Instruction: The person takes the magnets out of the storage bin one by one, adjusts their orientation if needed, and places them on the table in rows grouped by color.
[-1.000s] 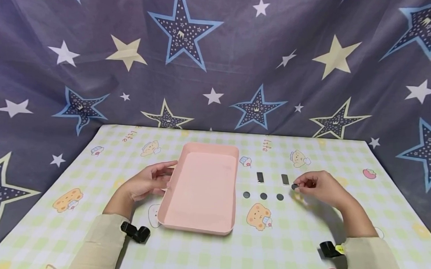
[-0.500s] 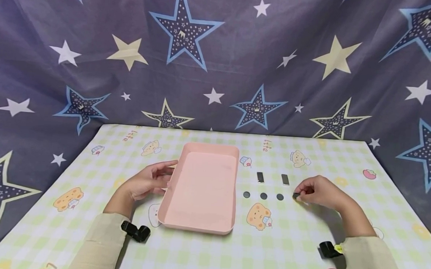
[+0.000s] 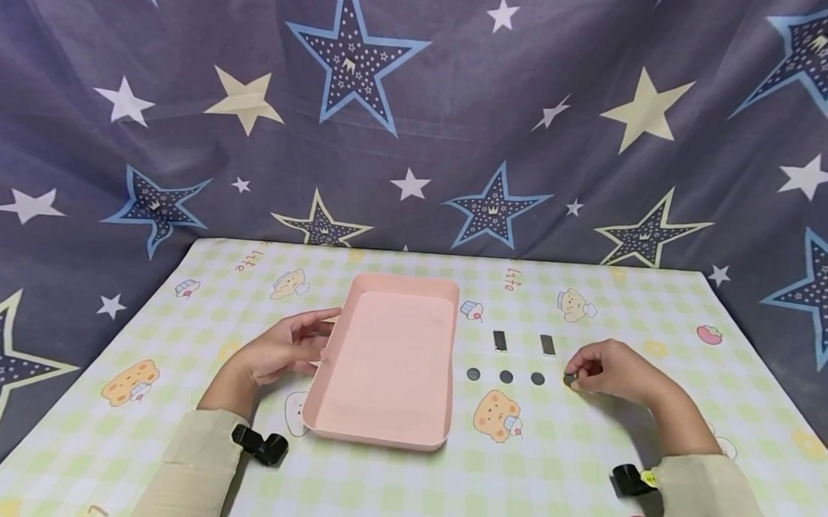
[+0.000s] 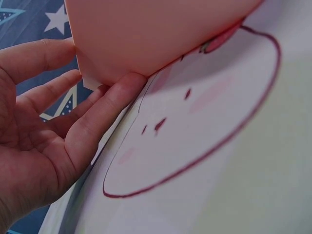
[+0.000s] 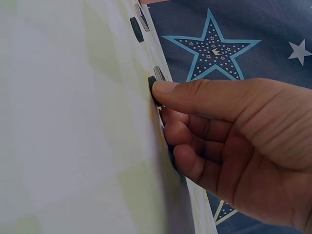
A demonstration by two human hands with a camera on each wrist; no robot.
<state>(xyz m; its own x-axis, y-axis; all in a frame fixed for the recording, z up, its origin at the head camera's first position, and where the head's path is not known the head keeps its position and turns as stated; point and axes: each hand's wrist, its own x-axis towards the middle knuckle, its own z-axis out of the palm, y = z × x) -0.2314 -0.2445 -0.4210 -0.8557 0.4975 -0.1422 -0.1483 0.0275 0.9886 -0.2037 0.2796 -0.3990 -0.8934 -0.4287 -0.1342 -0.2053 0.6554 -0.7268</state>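
The pink tray [image 3: 393, 368] lies on the table left of centre. My left hand [image 3: 282, 351] rests against the tray's left side, its thumb and fingertips touching the wall; the left wrist view shows these fingers [image 4: 105, 107] mostly straight. My right hand [image 3: 617, 371] pinches a small black disc [image 3: 569, 379] between thumb and fingers, down at the tabletop. This disc [image 5: 153, 89] is partly covered by the thumb in the right wrist view. To its left, black discs [image 3: 506, 376] lie in a row with it.
Behind the disc row lie two dark rectangular pieces, a left one [image 3: 500, 341] and a right one [image 3: 548, 345]. A checked cloth [image 3: 514, 486] with cartoon prints covers the table. A dark star-patterned curtain [image 3: 422, 132] hangs behind the table's far edge.
My right hand has brought the disc a little nearer to me, down into line with the other discs. My left hand and the tray have not moved.
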